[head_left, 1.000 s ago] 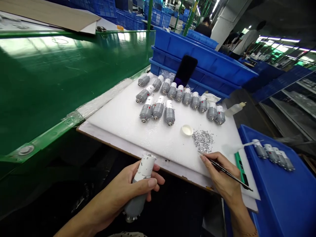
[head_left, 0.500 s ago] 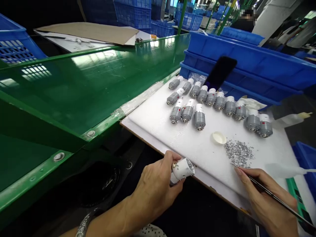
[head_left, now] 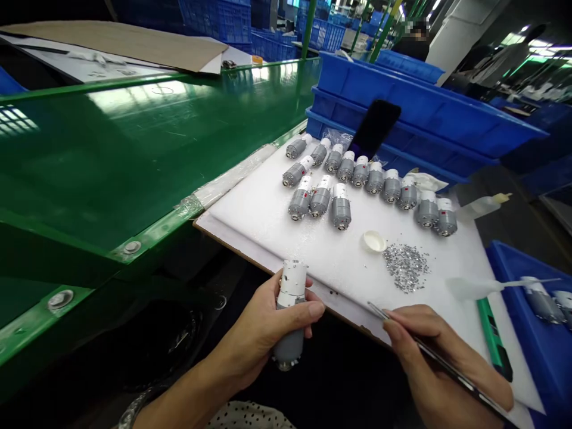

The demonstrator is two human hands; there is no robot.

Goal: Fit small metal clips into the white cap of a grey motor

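My left hand (head_left: 268, 333) is wrapped round a small grey motor (head_left: 290, 310), held upright with its white end up, just in front of the white foam board (head_left: 268, 220). In my right hand (head_left: 438, 363) I pinch thin metal tweezers (head_left: 379, 311), their tip pointing left over the board's near edge. A pile of tiny silver parts (head_left: 406, 267) lies on the board just beyond the tweezers, beside a small white cap (head_left: 373, 241). Several more grey motors (head_left: 342, 211) lie in rows farther back on the board.
A green conveyor (head_left: 111, 143) runs along the left. Stacked blue bins (head_left: 424, 119) stand behind the board with a dark phone (head_left: 374, 128) leaning on them. At the right are a blue tray (head_left: 536, 310) holding motors, a white swab (head_left: 473, 288), a green-handled tool (head_left: 491, 339) and a squeeze bottle (head_left: 482, 207).
My left hand has turned the motor from lying tilted on its side to upright. My right hand has drawn the tweezers back from the silver pile toward the board's near edge.
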